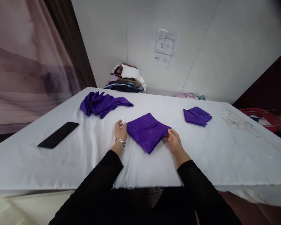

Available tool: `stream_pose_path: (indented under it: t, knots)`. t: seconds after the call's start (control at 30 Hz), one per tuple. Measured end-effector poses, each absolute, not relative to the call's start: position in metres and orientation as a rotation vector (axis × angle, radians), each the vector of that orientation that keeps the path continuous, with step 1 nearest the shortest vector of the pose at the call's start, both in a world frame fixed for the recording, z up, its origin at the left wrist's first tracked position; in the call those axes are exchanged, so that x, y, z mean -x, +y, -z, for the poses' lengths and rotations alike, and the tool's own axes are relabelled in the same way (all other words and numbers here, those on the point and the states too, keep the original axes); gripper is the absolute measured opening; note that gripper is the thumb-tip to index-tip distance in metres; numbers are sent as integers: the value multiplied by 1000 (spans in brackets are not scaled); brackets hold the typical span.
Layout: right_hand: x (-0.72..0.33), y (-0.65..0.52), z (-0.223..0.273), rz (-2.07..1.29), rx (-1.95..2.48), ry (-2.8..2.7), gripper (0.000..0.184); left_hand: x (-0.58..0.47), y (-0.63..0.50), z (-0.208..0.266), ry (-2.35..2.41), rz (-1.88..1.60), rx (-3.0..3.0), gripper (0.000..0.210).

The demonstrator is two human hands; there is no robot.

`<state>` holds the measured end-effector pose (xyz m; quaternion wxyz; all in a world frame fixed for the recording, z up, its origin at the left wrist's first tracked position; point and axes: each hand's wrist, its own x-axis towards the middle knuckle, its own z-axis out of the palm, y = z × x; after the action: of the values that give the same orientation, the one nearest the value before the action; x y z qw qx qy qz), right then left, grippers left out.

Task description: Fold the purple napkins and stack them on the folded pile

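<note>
A purple cloth napkin (148, 130), folded into a diamond, lies in front of me on the white tablecloth with one corner pointing at me. My right hand (174, 140) pinches its right corner between thumb and fingers. Beside the left corner is my left hand (120, 131), its fingers apart and partly curled, the thumb side at the cloth's edge. A metal bracelet (120, 142) circles my left wrist. To the right rests another purple napkin (196, 116), folded with pointed ends. Crumpled purple cloth (100, 103) is heaped at the back left.
A flat black rectangular object (58, 135) lies on the left of the white-covered table (236, 159). Stacked clothes (126, 78) sit behind the far edge, below a paper sign (165, 43) on the wall. A red basket (264, 118) stands beyond the right side.
</note>
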<state>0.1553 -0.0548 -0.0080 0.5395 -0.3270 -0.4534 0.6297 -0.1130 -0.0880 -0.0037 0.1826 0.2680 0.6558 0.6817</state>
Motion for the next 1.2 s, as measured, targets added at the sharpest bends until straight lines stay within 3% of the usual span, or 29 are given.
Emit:
stream_pose_path:
  t: [0.1, 0.2, 0.3, 0.43, 0.57, 0.73, 0.9, 1.07, 1.2]
  knots:
    - [-153, -58, 7, -1540, 761, -1162, 24, 92, -102, -3, 1903, -1849, -1347, 25]
    - [-149, -64, 7, -1600, 768, -1258, 24, 54, -119, -7, 1645, -1523, -1800, 25]
    - [-146, -70, 8, -1645, 780, -1390, 23, 26, -128, -6, 1487, -1257, -1905, 32]
    - [-144, -73, 8, -1651, 776, -1495, 21, 22, -126, 1, 1482, -1103, -1804, 19]
    - [-146, -70, 7, -1668, 721, -1275, 20, 39, -116, 3, 1358, -1228, -1526, 28]
    - [-164, -59, -3, -1590, 661, -930, 17, 78, -103, -6, 1442, -1707, -1010, 28]
    - [-202, -59, -29, -1476, 580, -698, 4, 107, -112, -23, 1372, -1980, -685, 25]
    - [-224, -78, -63, -1378, 561, -745, 4, 97, -140, -27, 1436, -1922, -825, 23]
    - [-213, -94, -82, -1403, 542, -885, 9, 61, -159, -35, 1458, -1646, -1429, 18]
